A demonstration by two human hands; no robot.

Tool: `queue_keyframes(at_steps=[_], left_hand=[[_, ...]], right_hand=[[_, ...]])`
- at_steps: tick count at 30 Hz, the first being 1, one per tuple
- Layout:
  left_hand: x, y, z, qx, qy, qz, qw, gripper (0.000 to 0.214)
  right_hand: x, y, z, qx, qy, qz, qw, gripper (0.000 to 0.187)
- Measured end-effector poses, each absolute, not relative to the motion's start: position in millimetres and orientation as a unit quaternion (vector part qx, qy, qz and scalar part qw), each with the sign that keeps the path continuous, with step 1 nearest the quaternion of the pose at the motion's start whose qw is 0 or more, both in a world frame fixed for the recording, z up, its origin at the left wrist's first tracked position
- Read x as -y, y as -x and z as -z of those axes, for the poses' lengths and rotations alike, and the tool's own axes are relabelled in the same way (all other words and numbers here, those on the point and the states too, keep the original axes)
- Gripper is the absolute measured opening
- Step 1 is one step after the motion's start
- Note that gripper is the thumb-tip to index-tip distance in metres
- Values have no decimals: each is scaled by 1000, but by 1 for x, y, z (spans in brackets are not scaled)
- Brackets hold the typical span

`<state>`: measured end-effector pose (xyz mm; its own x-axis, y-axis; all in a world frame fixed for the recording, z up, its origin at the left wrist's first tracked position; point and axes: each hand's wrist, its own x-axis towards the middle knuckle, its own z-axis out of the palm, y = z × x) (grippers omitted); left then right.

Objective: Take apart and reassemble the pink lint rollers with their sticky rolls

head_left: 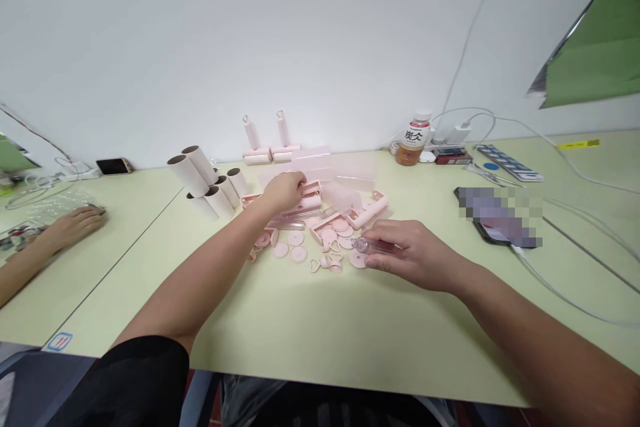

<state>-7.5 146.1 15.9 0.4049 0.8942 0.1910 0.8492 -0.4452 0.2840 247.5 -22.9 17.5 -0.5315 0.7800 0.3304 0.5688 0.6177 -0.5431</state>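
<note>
My left hand (pixel 284 190) reaches forward into a heap of pink lint-roller parts (pixel 320 213), its fingers curled over a pink frame piece (pixel 311 188). Nearer to me, my right hand (pixel 407 253) is closed round a small clear pink handle piece (pixel 370 245) held just above the table. Pink round caps (pixel 299 253) and little heart-shaped bits (pixel 315 265) lie scattered between both hands. Several paper rolls (pixel 207 180) are stacked left of the heap. Two finished pink rollers (pixel 267 147) stand upright by the wall.
Clear covers (pixel 355 173) lie behind the heap. A drink bottle (pixel 414 139), a power strip with chargers (pixel 450 137) and a phone (pixel 500 217) on a cable sit at the right. Another person's hand (pixel 70 227) rests at the far left by a phone (pixel 114 165).
</note>
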Motion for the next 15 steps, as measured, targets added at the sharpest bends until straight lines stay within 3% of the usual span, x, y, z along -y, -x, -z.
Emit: queue_keyframes(at_steps=[7,11,13,15], left_hand=[[-106,-5,-28,-500,-840,-205,39,34],[-40,-18,-29,-316,-894,-286,136,36],[-15,-19,-22,-225,-935,-248,114,39],[-4,-14,-13,-196,-949,-236,77,35]], right_hand=[[24,-243,-19,801,469,-234,289,45],[27,-237,-20,784,498,-286,238,34],[29,-235,-21,773,474,-350,235,22],[30,-235,-23,753,429,-440,233,21]])
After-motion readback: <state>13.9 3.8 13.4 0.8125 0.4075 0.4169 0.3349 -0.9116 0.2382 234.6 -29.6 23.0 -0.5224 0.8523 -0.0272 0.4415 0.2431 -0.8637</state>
